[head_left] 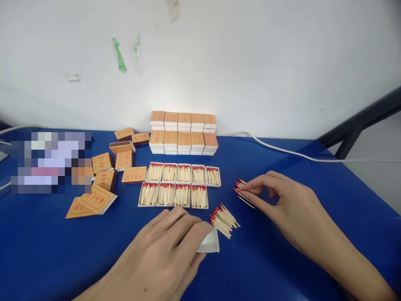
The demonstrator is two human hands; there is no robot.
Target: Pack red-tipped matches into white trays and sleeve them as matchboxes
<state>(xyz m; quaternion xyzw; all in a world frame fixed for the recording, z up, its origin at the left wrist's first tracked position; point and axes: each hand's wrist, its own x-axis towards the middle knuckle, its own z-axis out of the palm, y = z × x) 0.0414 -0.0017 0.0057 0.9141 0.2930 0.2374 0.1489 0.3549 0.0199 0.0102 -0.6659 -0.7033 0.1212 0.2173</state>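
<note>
My left hand [171, 248] is closed around a white matchbox tray [210, 241], whose visible inside is bare. Just beyond that tray lies a loose pile of red-tipped matches [224, 220] on the blue table. Farther right, my right hand [278, 194] pinches at a smaller group of matches [240, 184] with thumb and forefinger. One match [246, 202] lies slightly apart below those fingers. Two rows of match-filled trays [191, 196] stand ahead of my left hand, the matches' red heads all facing the wall.
Stacked closed matchboxes [184, 142] stand in two rows by the wall. Several orange matchbox covers [105, 162] lie scattered at the left, near a blurred patch [52, 161]. A white cable [282, 151] crosses the table's back right, near a dark metal bar [351, 125].
</note>
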